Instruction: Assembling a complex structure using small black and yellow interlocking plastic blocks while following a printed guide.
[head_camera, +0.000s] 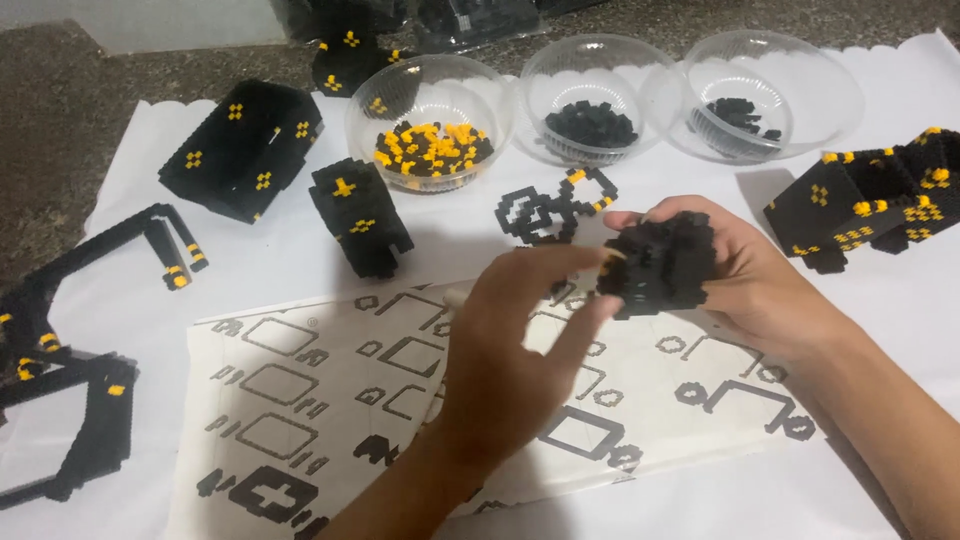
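R hand (745, 275) grips black brick assembly (660, 262), held above instruction sheet (330, 400). L hand (520, 330) beside it, fingers loosely spread, tips touching assembly's left edge, nothing visibly held. Advice: keep R grip firm, press w/ L fingertip straight on.

Black block model (660, 262), chunky lump of tiny studded bricks, sitting raised above the printed instruction sheet (330, 400), being held in the right hand's (745, 275) grip, left hand's (505, 350) fingertips (600, 258) touching its near edge
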